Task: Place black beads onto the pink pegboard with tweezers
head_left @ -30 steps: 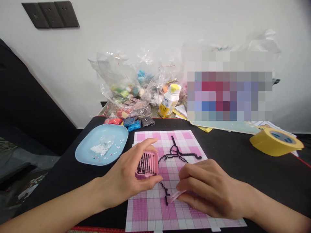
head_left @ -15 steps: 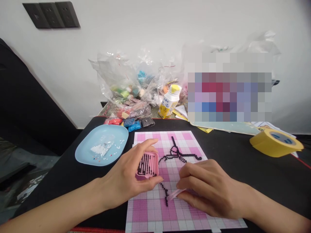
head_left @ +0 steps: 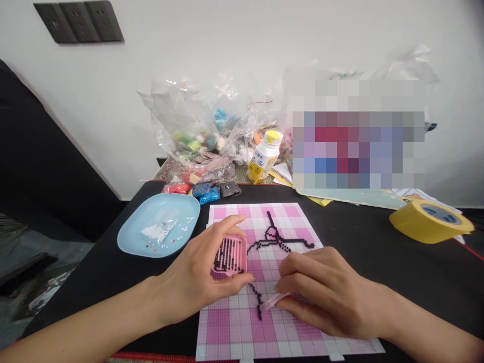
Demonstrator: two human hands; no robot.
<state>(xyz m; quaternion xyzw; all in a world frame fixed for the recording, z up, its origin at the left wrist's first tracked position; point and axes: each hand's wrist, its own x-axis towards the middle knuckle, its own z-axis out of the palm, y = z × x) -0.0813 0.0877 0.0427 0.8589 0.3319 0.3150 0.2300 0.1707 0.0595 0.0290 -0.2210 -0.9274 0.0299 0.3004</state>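
My left hand (head_left: 198, 272) grips a small pink ridged tray (head_left: 239, 247) by its sides, above the pegboard. Black beads lie in rows along the tray's grooves. Between the thumb and fingers of my right hand (head_left: 328, 295) are pink translucent tweezers (head_left: 270, 301), their tips beside a line of black beads (head_left: 259, 310) at the lower part of the board. A pink-and-white checked pegboard (head_left: 234, 330) lies flat under both hands. More black beads (head_left: 278, 237) form an outline on its upper half; my hands hide part of the board.
A light blue plate (head_left: 130, 229) at the left holds a bag of white beads and loose ones. Bead packets (head_left: 209, 195), a yellow-capped bottle (head_left: 264, 156) and plastic bags (head_left: 181, 121) stand behind. Yellow tape (head_left: 412, 222) sits at the right on the black tabletop (head_left: 359, 222).
Almost nothing differs. Both hands keep the same hold and place, with the tweezer tips still at the lower bead line; the view has shifted very slightly.
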